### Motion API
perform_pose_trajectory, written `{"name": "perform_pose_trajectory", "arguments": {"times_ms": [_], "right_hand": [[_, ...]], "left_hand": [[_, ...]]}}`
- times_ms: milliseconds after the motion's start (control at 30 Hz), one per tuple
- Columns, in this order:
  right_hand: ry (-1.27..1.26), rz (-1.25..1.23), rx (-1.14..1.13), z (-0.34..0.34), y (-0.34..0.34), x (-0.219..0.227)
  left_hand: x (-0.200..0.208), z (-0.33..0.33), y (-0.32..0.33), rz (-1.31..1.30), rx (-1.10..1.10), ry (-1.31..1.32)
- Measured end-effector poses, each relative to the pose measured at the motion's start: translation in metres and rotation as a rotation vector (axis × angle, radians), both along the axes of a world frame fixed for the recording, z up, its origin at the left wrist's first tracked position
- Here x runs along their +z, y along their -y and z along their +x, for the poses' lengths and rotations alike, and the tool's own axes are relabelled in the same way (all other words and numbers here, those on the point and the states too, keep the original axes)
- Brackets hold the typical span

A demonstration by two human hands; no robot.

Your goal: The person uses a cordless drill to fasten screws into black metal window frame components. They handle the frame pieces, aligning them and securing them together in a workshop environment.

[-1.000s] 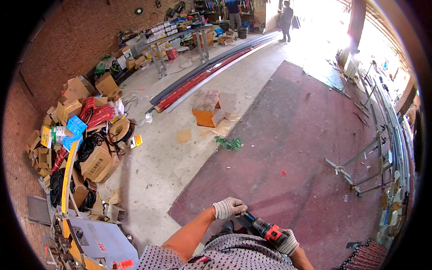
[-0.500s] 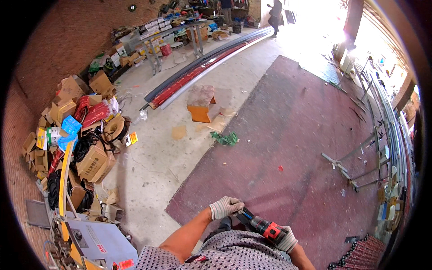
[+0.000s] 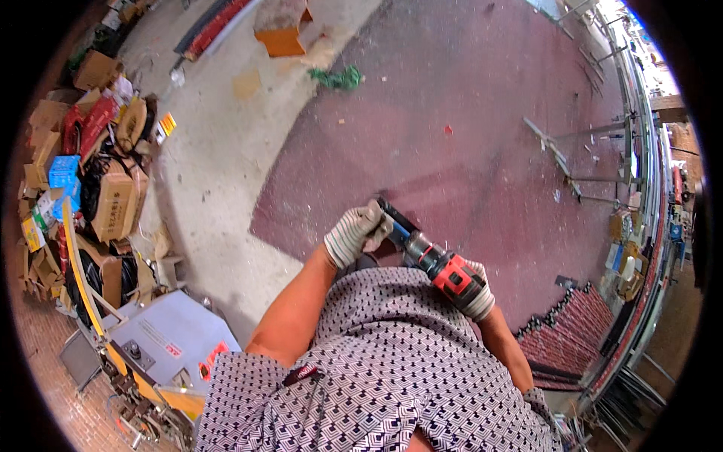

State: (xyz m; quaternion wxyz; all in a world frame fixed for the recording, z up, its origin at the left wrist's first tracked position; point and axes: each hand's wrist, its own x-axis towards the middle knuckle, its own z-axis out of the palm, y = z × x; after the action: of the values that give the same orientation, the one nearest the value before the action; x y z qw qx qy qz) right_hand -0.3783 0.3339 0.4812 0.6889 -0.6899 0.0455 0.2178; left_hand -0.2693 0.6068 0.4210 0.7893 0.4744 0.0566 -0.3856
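A red and black cordless power drill point(image 3: 452, 277) points up and left in front of my patterned shirt. My right hand point(image 3: 480, 295), in a striped pale work glove, is wrapped round its rear end; the drill's body hides part of the fingers. At the front, a long black and blue attachment point(image 3: 403, 224) extends past the chuck. My left hand point(image 3: 352, 235), gloved the same way, has its fingers closed at the attachment's far end. The fingers cover whatever detail is at that tip.
Dark red sheeting point(image 3: 437, 158) covers the floor ahead. Cardboard boxes point(image 3: 119, 197) are heaped on the left, beyond a grey machine point(image 3: 172, 331) with a yellow bar. At right are a metal stand point(image 3: 557, 160), long profiles point(image 3: 649, 203) and a bundle of red strips point(image 3: 568, 325). Green netting point(image 3: 337, 77) lies ahead.
The view has tipped downward, so hands, drill and shirt appear higher and larger. The far people have left the picture. Both hands stay at the drill and its attachment.
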Motion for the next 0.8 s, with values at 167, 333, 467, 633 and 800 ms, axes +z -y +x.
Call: {"name": "perform_pose_trajectory", "arguments": {"times_ms": [167, 333, 467, 633, 800], "right_hand": [[-0.11, -0.123, -0.097, -0.005, -0.006, -0.008], [-0.068, -0.514, 0.104, -0.015, 0.004, -0.024], [0.081, -0.804, 0.237, -0.006, 0.0, -0.015], [0.098, -1.131, 0.469, 0.01, -0.009, -0.022], [-0.224, -0.998, 0.262, 0.01, 0.001, -0.035]], "left_hand": [[-0.047, -0.005, -0.015, 0.068, 0.149, -0.301], [-0.141, -0.016, -0.039, 0.262, 0.21, -0.654], [-0.209, -0.023, -0.034, 0.422, 0.149, -0.778], [-0.291, -0.022, -0.008, 0.77, 0.019, -0.79], [-0.335, -0.017, 0.006, 0.559, 0.147, -0.935]]}}
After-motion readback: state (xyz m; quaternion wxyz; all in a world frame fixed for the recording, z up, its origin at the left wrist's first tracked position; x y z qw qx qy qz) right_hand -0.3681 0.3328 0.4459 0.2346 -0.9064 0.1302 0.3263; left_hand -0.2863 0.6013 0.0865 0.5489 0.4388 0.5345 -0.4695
